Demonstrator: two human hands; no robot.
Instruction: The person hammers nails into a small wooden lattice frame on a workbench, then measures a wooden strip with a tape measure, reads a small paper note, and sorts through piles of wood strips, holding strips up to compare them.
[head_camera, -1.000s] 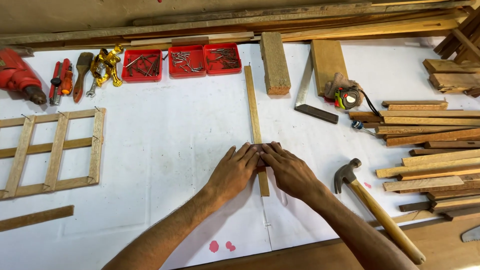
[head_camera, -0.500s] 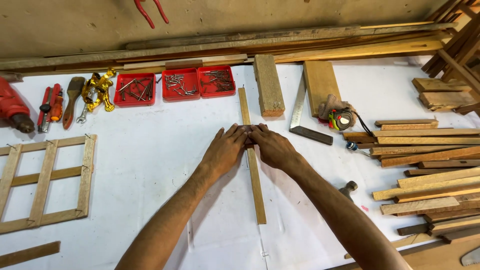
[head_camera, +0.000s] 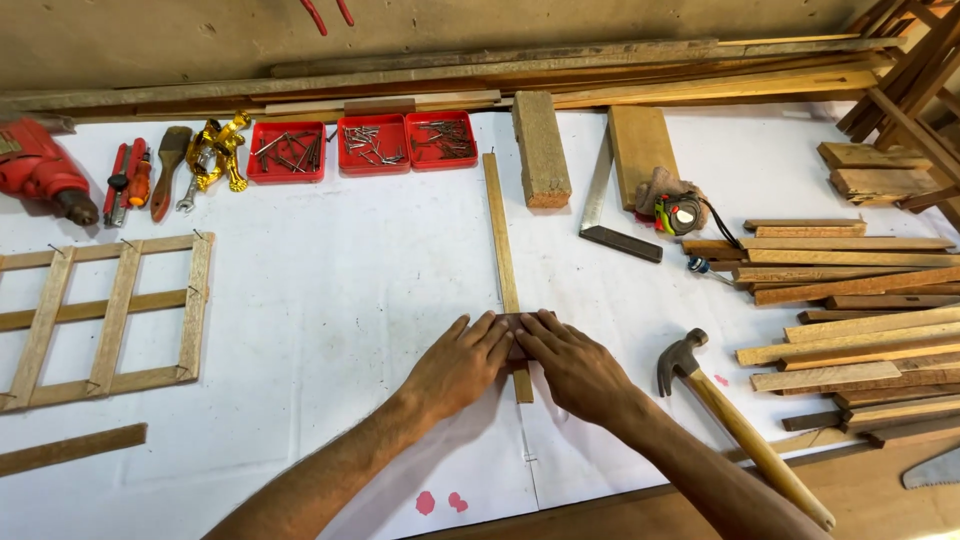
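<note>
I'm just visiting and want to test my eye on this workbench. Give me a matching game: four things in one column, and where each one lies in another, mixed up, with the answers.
Things
1. hammer
2. red drill
3. wooden lattice frame
4. thin wooden strip

Places
A. far left, near the back of the table
B. under both hands, running away from the person
C. right of the hands, handle toward the near edge
D. left side of the white sheet, below the hand tools

Pairs: 1-C, 2-A, 3-D, 4-B. The left hand and right hand press on the strip.
</note>
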